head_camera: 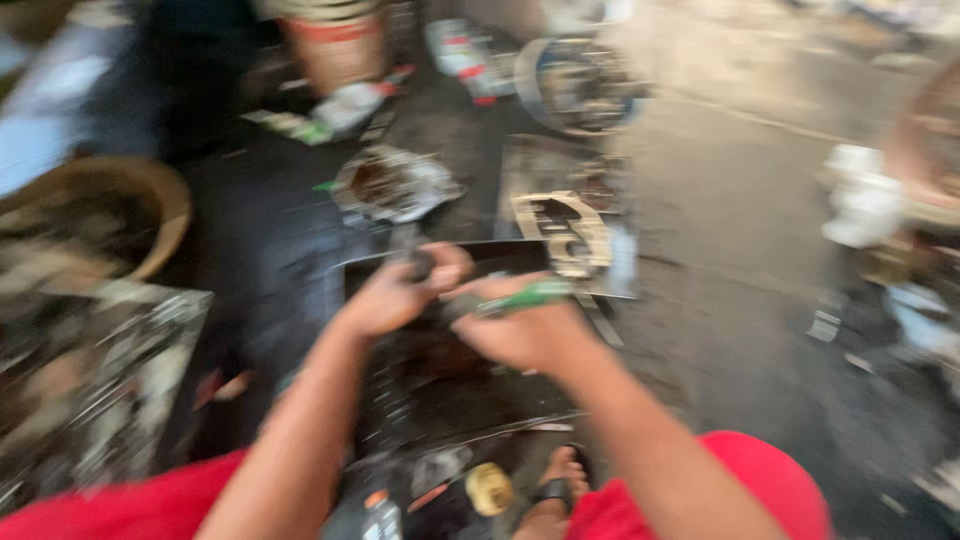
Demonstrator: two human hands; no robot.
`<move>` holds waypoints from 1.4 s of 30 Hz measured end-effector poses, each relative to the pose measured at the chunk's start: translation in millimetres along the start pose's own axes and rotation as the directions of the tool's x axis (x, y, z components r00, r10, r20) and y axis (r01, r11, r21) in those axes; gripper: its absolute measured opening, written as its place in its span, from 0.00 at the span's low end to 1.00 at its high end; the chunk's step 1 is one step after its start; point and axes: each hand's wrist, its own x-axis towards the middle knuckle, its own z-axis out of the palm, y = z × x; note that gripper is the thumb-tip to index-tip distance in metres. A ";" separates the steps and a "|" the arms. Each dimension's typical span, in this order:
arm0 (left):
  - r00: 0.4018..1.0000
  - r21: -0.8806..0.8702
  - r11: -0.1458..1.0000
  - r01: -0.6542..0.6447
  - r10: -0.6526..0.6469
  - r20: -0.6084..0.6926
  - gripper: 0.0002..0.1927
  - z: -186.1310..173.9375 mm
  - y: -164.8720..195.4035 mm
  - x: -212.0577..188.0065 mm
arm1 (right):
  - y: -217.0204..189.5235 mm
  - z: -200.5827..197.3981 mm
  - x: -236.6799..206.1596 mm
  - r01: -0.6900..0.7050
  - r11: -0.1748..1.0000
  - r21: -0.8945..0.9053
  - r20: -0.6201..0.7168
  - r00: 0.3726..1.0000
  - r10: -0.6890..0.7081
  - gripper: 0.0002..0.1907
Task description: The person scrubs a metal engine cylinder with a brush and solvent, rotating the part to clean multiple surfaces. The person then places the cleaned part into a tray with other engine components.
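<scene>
Brown bowl (150, 200), metal casing (395, 185), white rag (862, 205)

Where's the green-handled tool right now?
In the head view, the green-handled tool sits centre frame in the right hand, beside the left hand, over the dark tray.

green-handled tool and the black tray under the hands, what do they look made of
Green-handled tool: handle looks like plastic, bright uniform green; the frame is too blurred to be sure. Black tray: probably sheet metal with a dark oily finish, given thin straight edges and dull glints, though plastic can't be ruled out.
</scene>
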 end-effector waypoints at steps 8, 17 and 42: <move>0.988 -0.029 0.992 0.126 -0.128 -0.088 0.15 -20.1 -8.0 -14.2 | -2.0 15.3 -7.6 0.059 0.998 0.003 -0.028 0.998 -0.059 0.13; 0.955 0.216 0.961 0.174 -0.111 -0.276 0.16 -21.5 -22.0 -3.7 | -6.8 16.2 -12.5 0.081 0.997 -0.011 -0.086 0.993 -0.082 0.16; 0.649 0.432 0.726 0.535 -0.026 -0.760 0.30 18.7 14.0 12.4 | 8.0 22.2 -9.0 0.028 0.996 0.087 -0.163 0.987 -0.014 0.17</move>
